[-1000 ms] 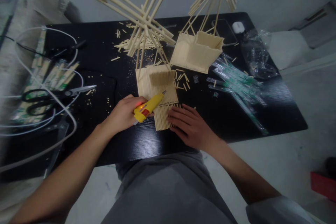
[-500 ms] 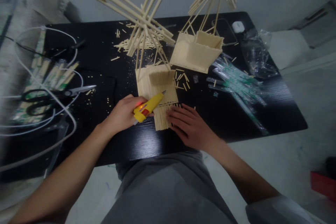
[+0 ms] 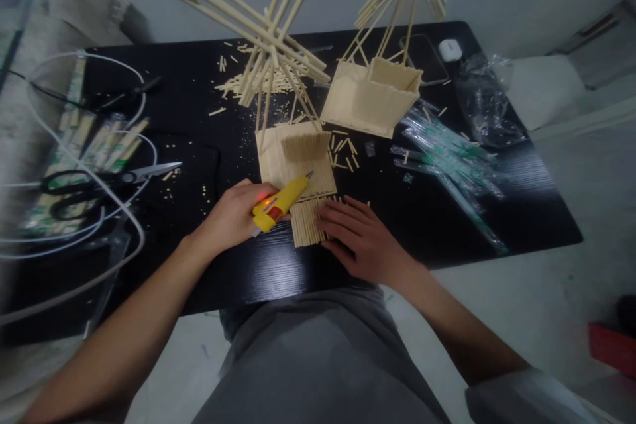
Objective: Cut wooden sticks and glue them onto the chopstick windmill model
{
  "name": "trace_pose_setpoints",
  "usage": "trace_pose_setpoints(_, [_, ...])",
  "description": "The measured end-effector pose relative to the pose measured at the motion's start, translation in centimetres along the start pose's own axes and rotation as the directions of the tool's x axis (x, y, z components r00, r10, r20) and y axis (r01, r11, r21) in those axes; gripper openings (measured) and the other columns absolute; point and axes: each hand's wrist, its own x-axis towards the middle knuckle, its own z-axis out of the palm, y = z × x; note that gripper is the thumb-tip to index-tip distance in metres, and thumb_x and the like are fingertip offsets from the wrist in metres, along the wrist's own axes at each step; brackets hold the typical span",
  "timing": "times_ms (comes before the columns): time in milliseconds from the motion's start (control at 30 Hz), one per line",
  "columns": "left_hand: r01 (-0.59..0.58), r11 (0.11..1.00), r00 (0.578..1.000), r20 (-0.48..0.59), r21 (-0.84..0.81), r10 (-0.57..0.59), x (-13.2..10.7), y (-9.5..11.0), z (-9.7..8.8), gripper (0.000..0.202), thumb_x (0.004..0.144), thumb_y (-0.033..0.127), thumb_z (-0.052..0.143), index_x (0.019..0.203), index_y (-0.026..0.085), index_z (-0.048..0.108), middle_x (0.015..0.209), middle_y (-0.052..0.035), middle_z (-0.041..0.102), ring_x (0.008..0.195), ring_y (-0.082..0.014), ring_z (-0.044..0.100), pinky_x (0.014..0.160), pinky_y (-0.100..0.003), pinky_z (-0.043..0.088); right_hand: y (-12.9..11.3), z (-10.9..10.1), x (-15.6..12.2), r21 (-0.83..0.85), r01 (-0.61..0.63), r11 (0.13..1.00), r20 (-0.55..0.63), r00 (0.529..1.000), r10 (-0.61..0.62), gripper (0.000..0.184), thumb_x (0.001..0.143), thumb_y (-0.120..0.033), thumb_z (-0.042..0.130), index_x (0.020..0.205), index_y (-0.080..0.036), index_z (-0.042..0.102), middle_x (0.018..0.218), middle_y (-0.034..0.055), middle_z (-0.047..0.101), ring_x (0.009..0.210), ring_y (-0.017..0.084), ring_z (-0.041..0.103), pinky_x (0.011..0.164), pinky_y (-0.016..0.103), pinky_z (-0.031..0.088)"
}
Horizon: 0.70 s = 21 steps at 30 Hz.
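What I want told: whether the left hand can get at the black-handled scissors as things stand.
Probably not right away: the left hand is taken up with the yellow glue gun, and a white cable crosses the handle side of the black-handled scissors.

No text is resolving legibly; label on yellow glue gun, near front edge of tabletop, is showing blurred.
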Motion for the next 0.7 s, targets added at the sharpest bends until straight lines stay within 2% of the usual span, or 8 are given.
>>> trace_pose_setpoints(167, [-0.001, 1.000, 0.999, -0.044, 0.000, 0.001, -0.2, 0.0, -0.1, 0.028, 0.098, 0.047, 0.074, 0.095, 0.020, 0.069, 0.082, -0.0010, 0.074, 0.066, -0.0151, 0.061, 0.067, -0.028, 0.046, 0.5, -0.9, 0.5, 0.021, -0.008, 1.000, -0.019, 1.000, 0.009, 0.042, 0.102, -0.032, 0.071, 0.141, -0.019, 0.064, 0.147, 0.0134, 0.070, 0.146, 0.028, 0.061, 0.125, 0.055, 0.048])
trace_pose_setpoints(333, [0.006, 1.000, 0.996, -0.085, 0.012, -0.005, -0.2, 0.3, -0.2, 0.022, 0.097, 0.041, 0.075, 0.097, 0.019, 0.068, 0.085, -0.0023, 0.073, 0.070, -0.0159, 0.063, 0.068, -0.028, 0.047, 1.1, -2.0, 1.5, 0.025, -0.026, 0.999, 0.118, 0.993, 0.023, 0.064, 0.098, -0.039, 0.072, 0.155, -0.018, 0.052, 0.162, 0.0161, 0.057, 0.157, 0.032, 0.046, 0.132, 0.062, 0.035])
trace_pose_setpoints(433, [-0.002, 0.999, 0.993, -0.116, 0.037, 0.006, -0.2, 0.4, -0.1, 0.014, 0.099, 0.032, 0.070, 0.099, 0.019, 0.068, 0.087, -0.0032, 0.074, 0.073, -0.0163, 0.066, 0.068, -0.028, 0.048, 1.4, -2.0, 1.8, 0.031, -0.033, 0.999, 0.192, 0.981, 0.026, 0.070, 0.096, -0.038, 0.071, 0.157, -0.014, 0.048, 0.165, 0.0179, 0.052, 0.161, 0.033, 0.040, 0.134, 0.063, 0.028])
trace_pose_setpoints(567, [0.048, 0.998, 0.985, -0.167, 0.041, -0.041, -0.4, 0.3, 0.0, 0.010, 0.098, 0.028, 0.069, 0.100, 0.019, 0.069, 0.088, -0.0034, 0.074, 0.076, -0.0168, 0.067, 0.070, -0.028, 0.049, 1.5, -1.8, 1.9, 0.028, -0.052, 0.998, 0.226, 0.973, 0.045, 0.074, 0.094, -0.037, 0.070, 0.160, -0.014, 0.045, 0.166, 0.0187, 0.051, 0.161, 0.034, 0.039, 0.134, 0.064, 0.025])
trace_pose_setpoints(700, [0.054, 0.999, 0.985, -0.166, 0.005, -0.053, -0.6, 0.3, 0.1, 0.009, 0.097, 0.028, 0.071, 0.099, 0.019, 0.071, 0.090, -0.0033, 0.076, 0.081, -0.0177, 0.069, 0.075, -0.028, 0.052, 1.5, -1.6, 1.9, 0.032, -0.062, 0.998, 0.237, 0.970, 0.053, 0.076, 0.095, -0.037, 0.070, 0.163, -0.017, 0.041, 0.166, 0.0183, 0.051, 0.159, 0.033, 0.042, 0.135, 0.064, 0.023])
